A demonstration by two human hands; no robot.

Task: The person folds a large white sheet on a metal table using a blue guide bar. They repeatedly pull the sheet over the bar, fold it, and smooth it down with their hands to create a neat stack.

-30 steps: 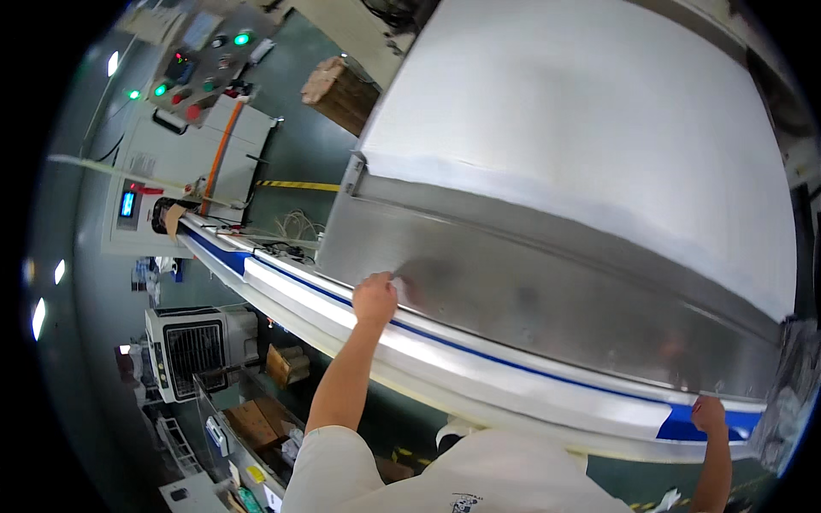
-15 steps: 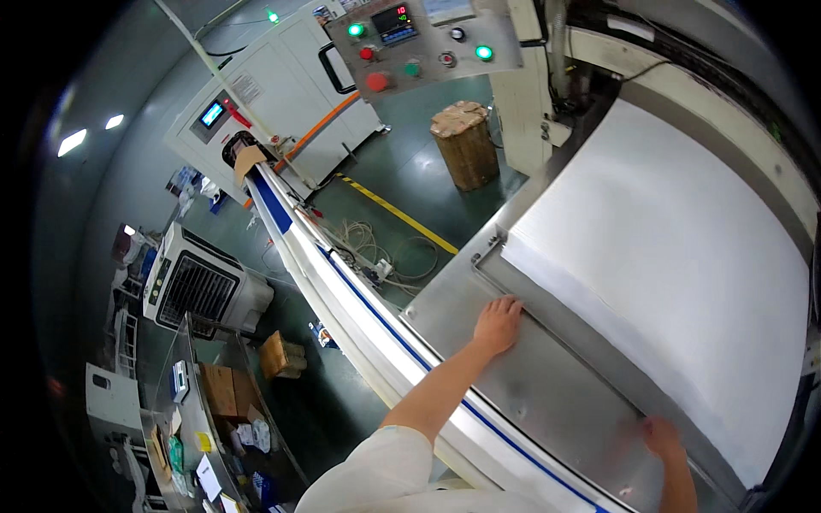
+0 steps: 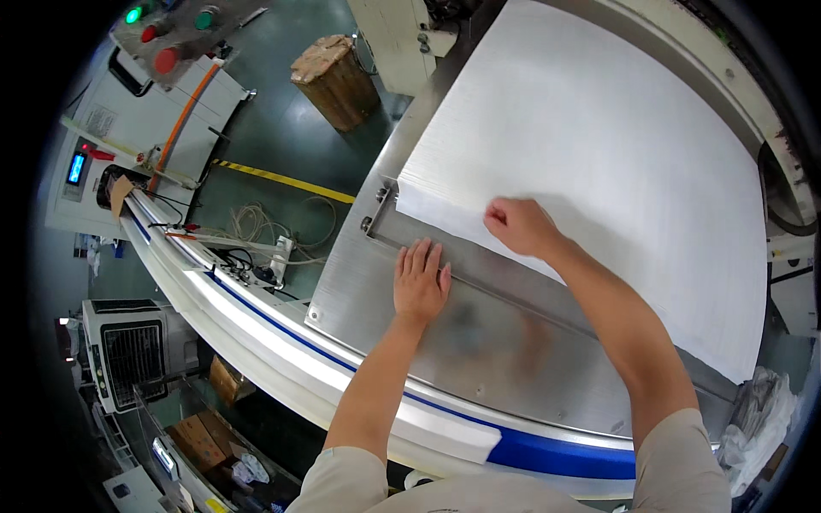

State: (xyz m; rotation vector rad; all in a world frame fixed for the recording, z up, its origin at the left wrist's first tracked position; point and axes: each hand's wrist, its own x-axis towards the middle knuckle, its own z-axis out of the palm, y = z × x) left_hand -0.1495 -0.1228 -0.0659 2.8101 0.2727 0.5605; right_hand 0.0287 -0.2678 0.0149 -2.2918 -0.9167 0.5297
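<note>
Since half a second ago, the right hand (image 3: 520,226) has come up and across, from the bare metal near the person to over the front edge of the wide white sheet (image 3: 599,120). Its fingers are curled in like a fist, and I cannot tell if it touches the sheet or has anything tucked inside. The left hand (image 3: 420,286) lies palm down on the shiny metal table (image 3: 513,380), fingers out and only a little apart, with nothing in its grip that shows. It is close to the sheet's front left corner but not on it. The sheet lies flat on the far part of the table. A long white rail (image 3: 291,363) with a blue stripe runs along the near side. Past the table's left side, a brown round block (image 3: 338,85) stands on the green floor (image 3: 282,145).
</note>
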